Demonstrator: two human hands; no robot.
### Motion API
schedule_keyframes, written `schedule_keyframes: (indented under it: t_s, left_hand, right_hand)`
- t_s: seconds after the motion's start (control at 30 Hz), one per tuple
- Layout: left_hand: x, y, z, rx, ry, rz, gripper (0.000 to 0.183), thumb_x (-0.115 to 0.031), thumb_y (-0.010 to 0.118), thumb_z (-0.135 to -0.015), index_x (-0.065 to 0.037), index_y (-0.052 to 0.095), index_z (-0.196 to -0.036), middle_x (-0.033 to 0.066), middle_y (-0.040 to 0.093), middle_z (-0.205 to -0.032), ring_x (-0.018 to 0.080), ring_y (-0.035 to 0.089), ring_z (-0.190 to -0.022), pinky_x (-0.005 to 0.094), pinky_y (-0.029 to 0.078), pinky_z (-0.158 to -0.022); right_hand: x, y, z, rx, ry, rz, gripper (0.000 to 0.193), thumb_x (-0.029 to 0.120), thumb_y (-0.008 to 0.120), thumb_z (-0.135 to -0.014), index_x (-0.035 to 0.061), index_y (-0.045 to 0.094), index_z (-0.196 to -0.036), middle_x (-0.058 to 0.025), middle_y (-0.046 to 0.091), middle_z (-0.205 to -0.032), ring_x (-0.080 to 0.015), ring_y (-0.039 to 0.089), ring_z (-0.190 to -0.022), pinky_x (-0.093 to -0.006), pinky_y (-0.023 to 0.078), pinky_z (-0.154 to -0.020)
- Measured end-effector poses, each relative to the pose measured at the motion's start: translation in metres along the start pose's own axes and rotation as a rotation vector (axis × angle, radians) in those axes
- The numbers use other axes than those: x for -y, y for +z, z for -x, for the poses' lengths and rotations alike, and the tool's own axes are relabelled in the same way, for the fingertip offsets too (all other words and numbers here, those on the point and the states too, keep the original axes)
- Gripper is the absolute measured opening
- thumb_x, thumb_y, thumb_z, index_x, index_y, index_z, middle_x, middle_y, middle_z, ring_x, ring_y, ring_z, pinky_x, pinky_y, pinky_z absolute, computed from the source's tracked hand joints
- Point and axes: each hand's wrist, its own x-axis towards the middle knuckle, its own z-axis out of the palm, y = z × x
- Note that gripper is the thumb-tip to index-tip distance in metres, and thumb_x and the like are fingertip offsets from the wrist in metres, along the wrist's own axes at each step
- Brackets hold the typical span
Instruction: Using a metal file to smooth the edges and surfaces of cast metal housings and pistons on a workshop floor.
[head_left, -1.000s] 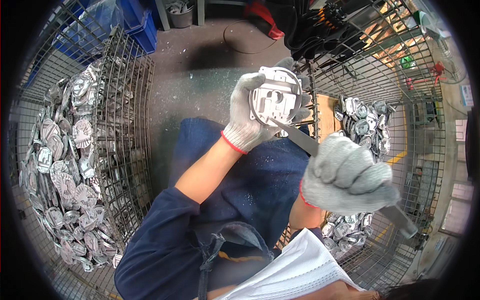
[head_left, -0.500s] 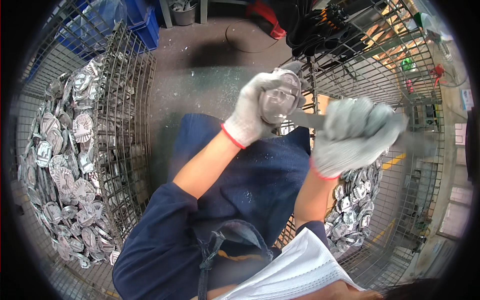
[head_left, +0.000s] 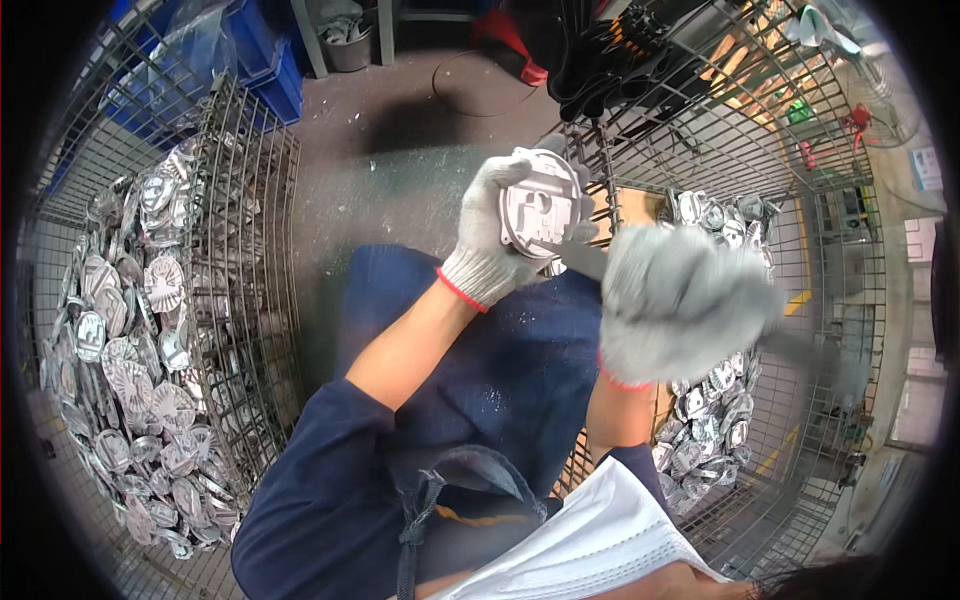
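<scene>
My left hand (head_left: pixel 482 225), in a pale knit glove with a red cuff, grips a round cast metal part (head_left: pixel 540 212) by its rim. The part's recessed, ribbed face is turned up towards me. My right hand (head_left: pixel 690 300), gloved alike and smeared by motion, is closed around a flat file (head_left: pixel 585 260). Its dark flat blade reaches left out of the fist to the lower right edge of the casting. A blurred dark length of the tool sticks out on the fist's other side. The fingers behind the casting are partly hidden.
Wire cages stand on both sides, with a heap of similar castings (head_left: pixel 130 390) at left and another pile (head_left: pixel 705 425) at right. A dark blue apron (head_left: pixel 470 350) covers my lap. Farther off are blue crates (head_left: pixel 270 85), a grey bucket (head_left: pixel 347 45) and black items (head_left: pixel 590 70).
The casting has tilted, so its recessed face shows more clearly. My right hand with the file has moved down and slightly left, bringing the blade to the casting's lower edge.
</scene>
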Motion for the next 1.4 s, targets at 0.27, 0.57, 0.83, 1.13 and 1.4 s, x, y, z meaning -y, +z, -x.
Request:
schedule_keyframes:
  t_s: [0.27, 0.57, 0.83, 1.13, 1.4]
  left_hand:
    - [-0.017, -0.002, 0.004, 0.141, 0.030, 0.022, 0.068, -0.044, 0.064, -0.089, -0.017, 0.052, -0.150, 0.0224, 0.068, -0.128, 0.0465, 0.068, -0.115, 0.0661, 0.053, -0.102]
    - [-0.013, -0.001, 0.002, 0.099, 0.028, 0.022, 0.060, -0.039, 0.063, -0.089, -0.006, 0.058, -0.139, 0.0239, 0.067, -0.128, 0.0462, 0.070, -0.111, 0.0652, 0.059, -0.092]
    - [-0.016, -0.002, 0.005, 0.168, -0.023, 0.110, 0.062, -0.037, 0.063, -0.089, -0.010, 0.055, -0.144, 0.0234, 0.065, -0.131, 0.0469, 0.069, -0.111, 0.0651, 0.059, -0.094]
    - [0.002, -0.009, -0.003, 0.038, 0.024, 0.048, 0.053, -0.034, 0.062, -0.087, -0.004, 0.062, -0.132, 0.0184, 0.072, -0.115, 0.0380, 0.073, -0.097, 0.0548, 0.062, -0.087]
    - [-0.010, 0.002, 0.003, 0.037, 0.057, 0.116, 0.048, -0.040, 0.060, -0.088, -0.002, 0.070, -0.115, 0.0181, 0.074, -0.105, 0.0400, 0.073, -0.098, 0.0577, 0.059, -0.093]
  right_hand:
    - [0.022, -0.011, 0.020, -0.063, -0.204, 0.065, 0.059, 0.058, 0.031, -0.112, 0.0199, 0.035, -0.068, 0.0028, 0.037, -0.055, -0.0102, 0.034, -0.041, -0.0233, 0.034, -0.038]
    - [0.001, -0.012, 0.014, -0.084, -0.158, -0.015, 0.059, 0.057, 0.035, -0.112, 0.0194, 0.035, -0.067, 0.0026, 0.034, -0.052, -0.0100, 0.033, -0.039, -0.0259, 0.034, -0.036]
    - [0.002, -0.016, 0.014, -0.079, -0.170, -0.063, 0.059, 0.057, 0.034, -0.112, 0.0191, 0.036, -0.067, 0.0018, 0.036, -0.054, -0.0112, 0.033, -0.040, -0.0267, 0.032, -0.037]
    - [-0.018, -0.002, 0.007, 0.130, -0.133, 0.210, 0.053, 0.045, 0.040, -0.113, 0.0162, 0.037, -0.070, 0.0029, 0.031, -0.054, -0.0098, 0.028, -0.042, -0.0263, 0.029, -0.038]
    - [0.009, 0.015, 0.005, -0.041, -0.174, -0.135, 0.056, 0.052, 0.045, -0.112, 0.0159, 0.043, -0.068, 0.0039, 0.038, -0.052, -0.0086, 0.027, -0.038, -0.0260, 0.028, -0.037]
